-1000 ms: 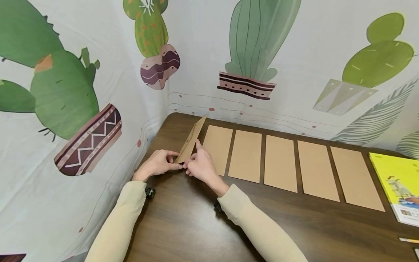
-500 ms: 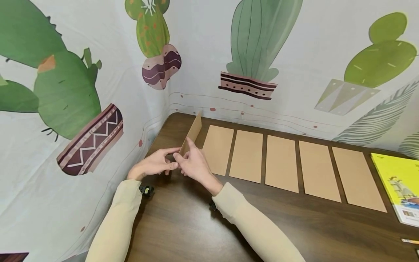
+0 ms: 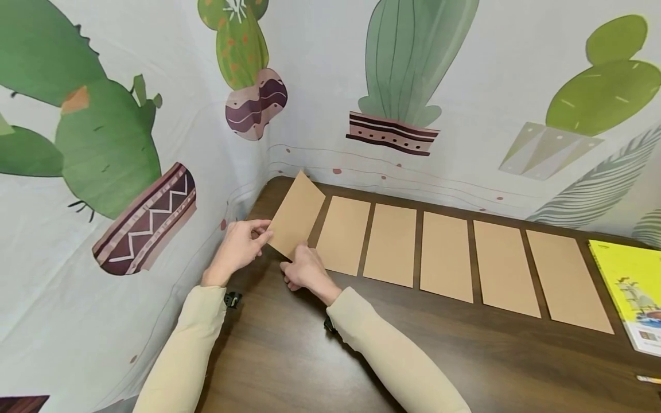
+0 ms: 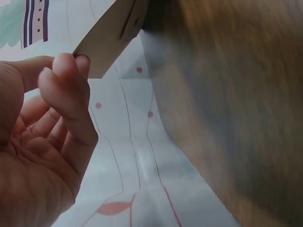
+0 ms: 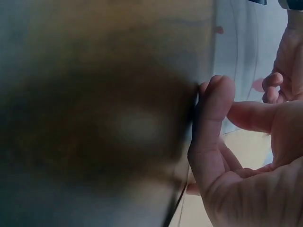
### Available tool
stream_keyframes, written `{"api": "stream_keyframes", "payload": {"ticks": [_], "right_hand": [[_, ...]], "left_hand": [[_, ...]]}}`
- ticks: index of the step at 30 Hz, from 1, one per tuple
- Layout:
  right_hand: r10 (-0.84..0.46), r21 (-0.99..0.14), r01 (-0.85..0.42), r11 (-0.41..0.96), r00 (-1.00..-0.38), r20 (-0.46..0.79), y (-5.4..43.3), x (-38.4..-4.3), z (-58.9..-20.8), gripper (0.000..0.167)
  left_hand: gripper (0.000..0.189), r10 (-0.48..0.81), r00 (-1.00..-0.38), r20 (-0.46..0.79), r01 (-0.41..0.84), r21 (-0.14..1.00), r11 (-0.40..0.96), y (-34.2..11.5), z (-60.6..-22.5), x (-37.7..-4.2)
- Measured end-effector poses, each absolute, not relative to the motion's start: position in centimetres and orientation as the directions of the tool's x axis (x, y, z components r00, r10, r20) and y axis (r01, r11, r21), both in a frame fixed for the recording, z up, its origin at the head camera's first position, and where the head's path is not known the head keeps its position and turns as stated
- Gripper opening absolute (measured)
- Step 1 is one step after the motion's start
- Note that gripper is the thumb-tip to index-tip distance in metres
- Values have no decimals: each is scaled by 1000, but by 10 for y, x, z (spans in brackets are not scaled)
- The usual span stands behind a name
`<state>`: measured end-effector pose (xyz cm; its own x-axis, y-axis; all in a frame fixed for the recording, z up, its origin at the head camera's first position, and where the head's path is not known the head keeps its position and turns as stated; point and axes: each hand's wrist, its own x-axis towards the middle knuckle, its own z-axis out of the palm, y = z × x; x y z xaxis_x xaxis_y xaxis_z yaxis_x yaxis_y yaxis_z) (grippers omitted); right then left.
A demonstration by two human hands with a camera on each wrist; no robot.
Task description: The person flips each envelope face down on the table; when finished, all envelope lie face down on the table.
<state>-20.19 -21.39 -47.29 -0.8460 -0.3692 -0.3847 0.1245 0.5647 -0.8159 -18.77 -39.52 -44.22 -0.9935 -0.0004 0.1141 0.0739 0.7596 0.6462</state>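
A brown kraft-paper envelope is raised and tilted above the table's left end, plain face upward. My left hand pinches its left edge near the front corner with thumb and fingertips. In the left wrist view, the envelope's underside shows a dark slit and a small dark mark. My right hand grips the near right corner, index finger on top and the other fingers curled lower down. In the right wrist view, that hand is close to the table surface.
To the right, several matching brown envelopes lie flat in a spaced row on the dark wooden table. A yellow-covered book or pad and a pencil sit at the far right. A cactus-print cloth hangs along the back and left.
The envelope has turned over: from leaning with its marked side showing, through upright on edge, to lying tilted with its plain face up. My left hand has shifted slightly left.
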Motion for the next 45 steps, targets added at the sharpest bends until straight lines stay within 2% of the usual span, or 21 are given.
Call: {"api": "stream_keyframes", "payload": {"ticks": [3, 6, 11, 16, 21, 24, 31, 34, 40, 45], "right_hand": [[-357, -822, 139, 553, -851, -384, -215, -202, -475, 66], [-339, -827, 168, 537, -854, -394, -218, -207, -480, 59], [-305, -837, 216, 503, -862, -405, -223, -212, -485, 58], [-280, -855, 259, 449, -868, -410, -227, -211, -484, 57], [-259, -861, 296, 413, -869, -422, -229, -210, -484, 75], [-241, -857, 304, 415, -872, -426, -229, -211, -486, 77], [-210, -859, 323, 398, -879, -428, -228, -220, -491, 61], [-212, -870, 328, 369, -881, -422, -226, -223, -493, 70], [-258, -920, 266, 289, -904, -342, -217, -219, -490, 88], [-286, -951, 130, 280, -935, -212, -195, -208, -474, 88]], "left_hand": [[39, 8, -995, 102, 69, 612, 788, -399, -443, -188], [45, 19, -995, 97, 69, 538, 840, -404, -446, -190], [60, 17, -996, 84, 52, 429, 902, -411, -452, -193], [58, 13, -998, 59, 36, 411, 911, -421, -461, -196], [56, 21, -1000, 18, 26, 405, 914, -427, -473, -200], [57, 32, -999, -4, 28, 407, 913, -428, -478, -205], [58, 44, -994, -98, 4, 377, 926, -426, -482, -220], [56, 55, -991, -122, 2, 393, 919, -425, -484, -227], [56, 82, -992, -100, 32, 429, 903, -430, -488, -235], [60, 55, -998, -15, 43, 437, 899, -432, -487, -230]]}}
